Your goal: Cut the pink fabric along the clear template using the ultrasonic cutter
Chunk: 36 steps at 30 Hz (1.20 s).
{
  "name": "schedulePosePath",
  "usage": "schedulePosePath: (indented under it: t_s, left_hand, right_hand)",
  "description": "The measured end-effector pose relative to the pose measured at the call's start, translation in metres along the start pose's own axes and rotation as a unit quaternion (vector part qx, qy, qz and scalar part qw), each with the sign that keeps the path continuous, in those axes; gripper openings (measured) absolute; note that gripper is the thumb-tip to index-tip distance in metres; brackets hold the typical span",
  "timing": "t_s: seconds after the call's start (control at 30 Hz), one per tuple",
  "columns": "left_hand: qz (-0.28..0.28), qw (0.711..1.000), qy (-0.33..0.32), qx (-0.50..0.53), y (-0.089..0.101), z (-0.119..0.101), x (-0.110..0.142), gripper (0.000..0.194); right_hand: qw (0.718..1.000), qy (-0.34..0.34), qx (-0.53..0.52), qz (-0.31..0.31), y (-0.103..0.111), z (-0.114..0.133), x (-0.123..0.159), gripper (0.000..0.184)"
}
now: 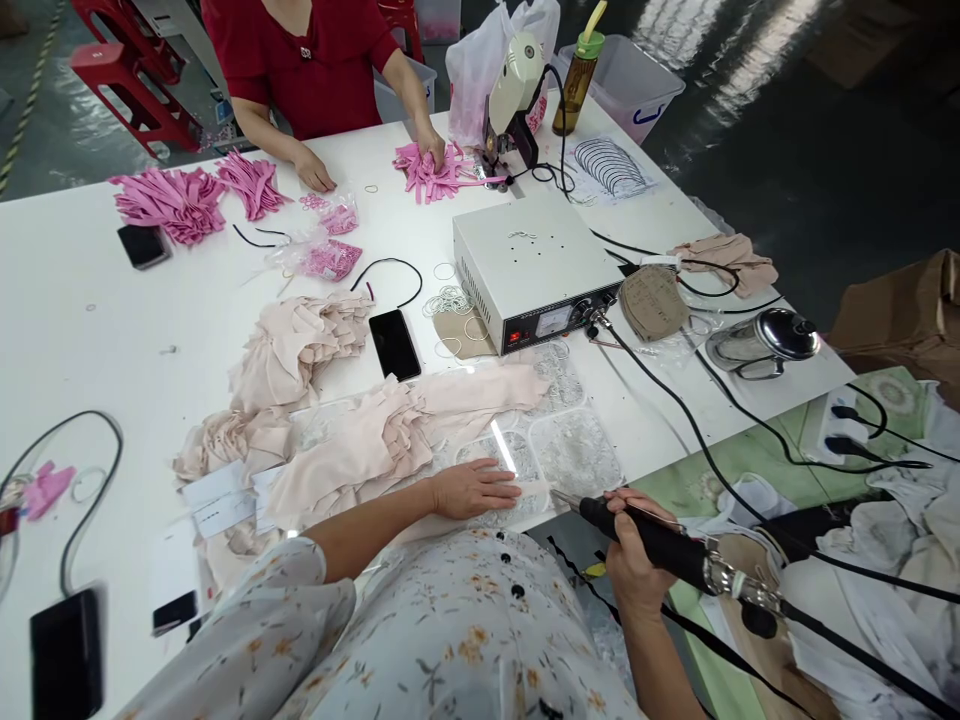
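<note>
My left hand (474, 490) lies flat with its fingers stretched out, pressing on the clear glossy sheet (574, 450) at the table's near edge. A thin strip of pale fabric appears to stick out past its fingertips. My right hand (637, 560) is wrapped round a black corded hand tool (671, 548), whose thin metal tip points left, close to my left fingertips. The tool's black cable runs off to the lower right. Beside my left forearm lie layered strips of pale pink fabric (360, 440), with a bunched stack (296, 345) behind them.
A grey control box (536, 260) with a dial and cables stands ahead, near a phone (394, 345) and a metal jug (763, 342). Across the table, a person in red (315, 70) handles pink strips (431, 175) by a small upright machine (514, 100). Cables cross the right side.
</note>
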<state>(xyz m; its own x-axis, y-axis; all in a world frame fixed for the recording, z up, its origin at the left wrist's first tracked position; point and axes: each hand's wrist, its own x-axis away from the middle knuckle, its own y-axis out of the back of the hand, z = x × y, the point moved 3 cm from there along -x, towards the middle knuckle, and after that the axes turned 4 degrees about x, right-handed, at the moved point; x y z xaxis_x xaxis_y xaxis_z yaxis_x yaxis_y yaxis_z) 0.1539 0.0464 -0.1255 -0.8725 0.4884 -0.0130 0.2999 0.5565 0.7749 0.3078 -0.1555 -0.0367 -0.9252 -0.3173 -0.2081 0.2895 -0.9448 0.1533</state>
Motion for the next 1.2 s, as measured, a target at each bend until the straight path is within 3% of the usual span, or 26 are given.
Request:
schedulePosePath:
  t_s: [1.2]
  left_hand:
    - [-0.009, 0.999, -0.010, -0.042, -0.002, -0.001, 0.002, 0.040]
  right_hand:
    - [0.999, 0.039, -0.011, 0.010, -0.013, 0.009, -0.001, 0.015]
